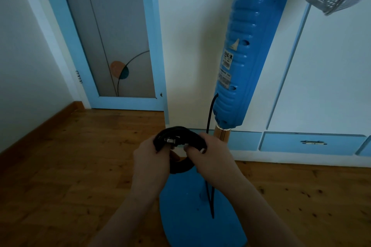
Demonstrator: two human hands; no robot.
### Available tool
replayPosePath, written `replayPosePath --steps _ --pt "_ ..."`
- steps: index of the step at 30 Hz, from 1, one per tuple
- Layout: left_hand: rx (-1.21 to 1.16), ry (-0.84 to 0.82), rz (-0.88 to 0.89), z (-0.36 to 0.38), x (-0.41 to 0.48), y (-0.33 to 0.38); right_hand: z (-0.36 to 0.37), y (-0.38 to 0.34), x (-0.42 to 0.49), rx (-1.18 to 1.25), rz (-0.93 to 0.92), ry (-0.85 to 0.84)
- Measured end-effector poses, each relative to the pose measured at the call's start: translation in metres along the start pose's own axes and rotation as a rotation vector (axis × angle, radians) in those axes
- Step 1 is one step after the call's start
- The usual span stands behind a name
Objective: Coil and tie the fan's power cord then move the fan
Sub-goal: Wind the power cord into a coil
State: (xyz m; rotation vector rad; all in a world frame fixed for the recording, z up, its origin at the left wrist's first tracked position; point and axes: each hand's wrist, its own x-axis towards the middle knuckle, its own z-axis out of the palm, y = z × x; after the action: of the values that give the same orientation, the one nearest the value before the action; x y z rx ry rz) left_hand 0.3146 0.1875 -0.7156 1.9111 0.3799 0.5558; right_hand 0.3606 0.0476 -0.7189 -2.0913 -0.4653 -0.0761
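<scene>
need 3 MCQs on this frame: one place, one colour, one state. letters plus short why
1. Where is the coiled power cord?
A) lying on a table
B) held above the fan base
C) plugged into a wall socket

2. What colour is the fan column?
A) blue
B) white
C) red

3. What is the left hand doing?
A) lying flat, touching nothing
B) gripping the coil with curled fingers
C) out of view

Key:
1 B: the left hand and the right hand hold it over the base.
2 A: the ribbed column is plainly blue.
3 B: its fingers wrap the coil beside the plug.
</scene>
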Motion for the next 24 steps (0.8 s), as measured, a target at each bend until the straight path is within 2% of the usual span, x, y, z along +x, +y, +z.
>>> replayPosePath --steps 4,7,10,14,18,21,24 --pt "-0.175 -0.131 -0.155 0.004 0.0 -0.001 0.005 0.003 -0.001 -0.126 -0.034 0.022" --pt "-0.137 -0.23 -0.154 0.003 0.002 -0.007 0.004 0.008 0.0 -0.296 -0.058 -0.002" --pt "0.104 -0.251 -0.026 0.004 0.005 -0.011 0.003 0.013 0.001 -0.4 -0.049 -0.04" --pt "0.308 -0.386 0.165 0.002 0.006 -0.009 0.003 0.015 -0.001 -0.577 -0.096 -0.046" --pt "0.707 -0.304 0.296 0.002 0.002 -0.005 0.012 0.008 -0.007 -0.698 -0.249 -0.066" --pt "0.693 -0.244 0.239 0.002 0.001 -0.007 0.017 0.003 -0.007 -0.674 -0.253 -0.032" --pt "0.548 -0.191 0.168 0.001 0.005 -0.008 0.01 0.005 -0.003 -0.543 -0.136 0.003"
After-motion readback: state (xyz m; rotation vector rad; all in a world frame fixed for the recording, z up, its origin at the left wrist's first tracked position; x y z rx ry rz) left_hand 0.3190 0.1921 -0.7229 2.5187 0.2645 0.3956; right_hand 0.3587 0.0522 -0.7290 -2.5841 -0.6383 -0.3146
